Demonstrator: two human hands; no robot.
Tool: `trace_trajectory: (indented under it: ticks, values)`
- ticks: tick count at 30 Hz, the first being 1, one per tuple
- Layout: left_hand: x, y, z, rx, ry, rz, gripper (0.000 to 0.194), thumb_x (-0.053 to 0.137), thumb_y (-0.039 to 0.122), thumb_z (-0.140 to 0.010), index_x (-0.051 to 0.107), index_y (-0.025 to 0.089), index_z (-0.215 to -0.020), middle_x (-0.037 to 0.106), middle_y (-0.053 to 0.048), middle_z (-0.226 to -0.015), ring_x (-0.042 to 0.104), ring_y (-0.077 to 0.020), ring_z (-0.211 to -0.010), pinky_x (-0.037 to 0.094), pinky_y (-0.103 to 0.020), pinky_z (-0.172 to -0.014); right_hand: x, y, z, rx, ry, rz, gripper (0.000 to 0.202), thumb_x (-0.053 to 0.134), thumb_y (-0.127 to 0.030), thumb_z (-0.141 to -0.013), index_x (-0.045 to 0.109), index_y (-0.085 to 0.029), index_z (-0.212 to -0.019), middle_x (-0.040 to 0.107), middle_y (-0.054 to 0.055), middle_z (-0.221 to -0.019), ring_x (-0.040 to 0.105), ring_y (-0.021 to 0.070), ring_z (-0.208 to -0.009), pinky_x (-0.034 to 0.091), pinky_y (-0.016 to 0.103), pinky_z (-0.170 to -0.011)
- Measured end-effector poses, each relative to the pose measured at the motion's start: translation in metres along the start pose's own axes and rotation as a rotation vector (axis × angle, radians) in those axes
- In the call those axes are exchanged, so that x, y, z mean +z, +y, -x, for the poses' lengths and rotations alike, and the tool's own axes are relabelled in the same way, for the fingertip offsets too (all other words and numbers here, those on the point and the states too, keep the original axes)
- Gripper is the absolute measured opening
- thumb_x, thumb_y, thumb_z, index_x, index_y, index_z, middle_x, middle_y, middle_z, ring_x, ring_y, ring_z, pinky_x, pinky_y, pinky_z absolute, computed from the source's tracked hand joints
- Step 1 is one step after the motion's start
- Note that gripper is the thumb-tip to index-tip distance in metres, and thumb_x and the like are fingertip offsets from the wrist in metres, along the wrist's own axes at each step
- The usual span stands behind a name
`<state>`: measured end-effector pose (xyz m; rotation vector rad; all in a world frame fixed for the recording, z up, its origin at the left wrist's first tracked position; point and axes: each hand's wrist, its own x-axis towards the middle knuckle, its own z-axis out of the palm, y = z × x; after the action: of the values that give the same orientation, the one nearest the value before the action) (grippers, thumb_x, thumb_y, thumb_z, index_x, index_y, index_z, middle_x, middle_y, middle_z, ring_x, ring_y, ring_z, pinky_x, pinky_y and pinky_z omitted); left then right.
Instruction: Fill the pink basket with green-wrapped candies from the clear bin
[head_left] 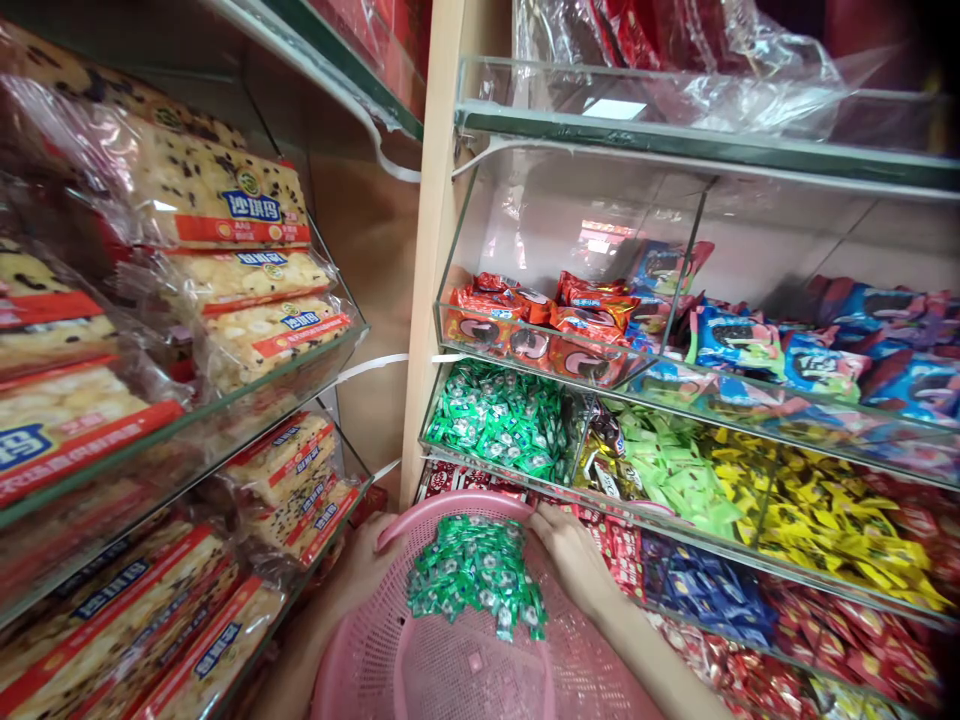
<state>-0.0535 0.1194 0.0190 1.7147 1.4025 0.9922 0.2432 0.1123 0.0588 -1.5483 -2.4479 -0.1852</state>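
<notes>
A pink plastic basket [472, 690] with perforated sides is tilted toward the shelves. Green-wrapped candies [476, 575] are heaped against its far wall, and its near part shows bare mesh. My left hand [369, 555] grips the left rim, its fingers partly hidden. On the far right rim, my right hand [566, 550] is closed over the edge. Just beyond the basket, a shelf bin holds more green-wrapped candies [499, 420] of the same look.
Clear-fronted bins hold red snack packs [559, 320], blue cookie packs [739, 345], light-green candies [675, 465] and yellow candies [832, 500]. To the left, shelves carry packaged sachima [232, 205]. A wooden post [435, 200] stands between the shelf units; a glass shelf [675, 135] juts out above.
</notes>
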Motion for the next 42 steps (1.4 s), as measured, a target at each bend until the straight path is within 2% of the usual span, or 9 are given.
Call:
trace_trajectory:
  ticks: [9,17,21,26,30,32,35,38,42]
  values:
    - [0.0,0.0,-0.001,-0.009,-0.012,-0.014,0.023,0.051,0.034,-0.077,0.064,0.016,-0.072,0.06,-0.001,-0.073,0.058,-0.0195,-0.076,0.046,-0.029,-0.074,0.013,0.002,0.003,-0.004,-0.033,0.1,0.021,0.041,-0.006,-0.086,0.054,-0.019,-0.078,0.057,0.003,-0.081,0.052,0.0178,-0.076,0.033,0.028,-0.067]
    - [0.0,0.002,0.0,0.002,-0.013,-0.055,0.022,0.05,0.031,-0.078,0.064,0.015,-0.075,0.06,-0.001,-0.075,0.058,-0.0196,-0.076,0.046,-0.029,-0.072,0.013,0.0,0.005,-0.004,-0.065,0.13,0.02,0.043,-0.006,-0.084,0.058,-0.019,-0.088,0.059,0.006,-0.088,0.054,0.0208,-0.083,0.034,0.031,-0.07]
    - [0.0,0.0,-0.001,0.002,-0.011,-0.021,0.022,0.051,0.031,-0.077,0.066,0.015,-0.076,0.063,-0.002,-0.076,0.059,-0.0199,-0.076,0.046,-0.028,-0.072,-0.006,-0.019,0.002,-0.026,-0.045,0.09,0.014,0.044,-0.012,-0.086,0.056,-0.019,-0.081,0.057,0.007,-0.086,0.053,0.0205,-0.08,0.035,0.031,-0.069]
    - [0.001,-0.005,-0.003,0.003,-0.012,-0.007,0.024,0.053,0.031,-0.076,0.068,0.014,-0.084,0.067,-0.005,-0.082,0.06,-0.0206,-0.078,0.046,-0.029,-0.073,-0.053,-0.046,-0.023,-0.116,0.066,0.005,0.019,0.038,-0.019,-0.092,0.055,-0.019,-0.084,0.055,0.004,-0.082,0.05,0.0181,-0.078,0.035,0.029,-0.069]
    - [0.0,-0.004,-0.002,0.0,-0.01,-0.029,0.027,0.053,0.033,-0.077,0.069,0.014,-0.088,0.067,-0.005,-0.083,0.061,-0.0212,-0.078,0.046,-0.03,-0.074,-0.085,-0.043,-0.056,-0.063,0.141,0.084,0.022,0.036,-0.018,-0.093,0.057,-0.019,-0.086,0.055,0.005,-0.082,0.049,0.0174,-0.078,0.035,0.028,-0.068]
    - [0.0,-0.001,-0.002,0.008,-0.026,-0.044,0.028,0.051,0.033,-0.078,0.069,0.014,-0.09,0.066,-0.005,-0.083,0.061,-0.0216,-0.079,0.046,-0.031,-0.073,-0.095,-0.034,-0.071,-0.003,0.1,0.183,0.02,0.04,-0.016,-0.091,0.059,-0.018,-0.086,0.057,0.006,-0.084,0.05,0.0183,-0.08,0.035,0.028,-0.069]
    - [0.0,0.0,-0.001,0.014,-0.036,-0.052,0.029,0.05,0.032,-0.08,0.068,0.013,-0.092,0.065,-0.005,-0.084,0.061,-0.0223,-0.081,0.046,-0.031,-0.073,-0.101,-0.021,-0.088,0.067,-0.052,0.294,0.019,0.046,-0.009,-0.085,0.062,-0.017,-0.091,0.06,0.009,-0.09,0.052,0.0205,-0.088,0.035,0.028,-0.071]
    - [0.0,0.0,-0.001,0.013,-0.032,-0.045,0.03,0.05,0.032,-0.08,0.067,0.013,-0.094,0.065,-0.006,-0.085,0.06,-0.0228,-0.082,0.045,-0.032,-0.075,-0.101,-0.015,-0.098,0.072,-0.183,0.286,0.03,0.046,-0.004,-0.08,0.064,-0.019,-0.1,0.061,0.01,-0.099,0.052,0.0217,-0.096,0.036,0.029,-0.073]
    - [0.0,0.0,-0.001,0.019,-0.039,-0.057,0.028,0.05,0.032,-0.08,0.067,0.013,-0.092,0.064,-0.005,-0.081,0.06,-0.0221,-0.079,0.045,-0.031,-0.073,-0.098,-0.013,-0.106,0.076,-0.292,0.226,0.037,0.049,-0.004,-0.077,0.064,-0.021,-0.105,0.06,0.01,-0.104,0.051,0.0214,-0.1,0.037,0.029,-0.077]
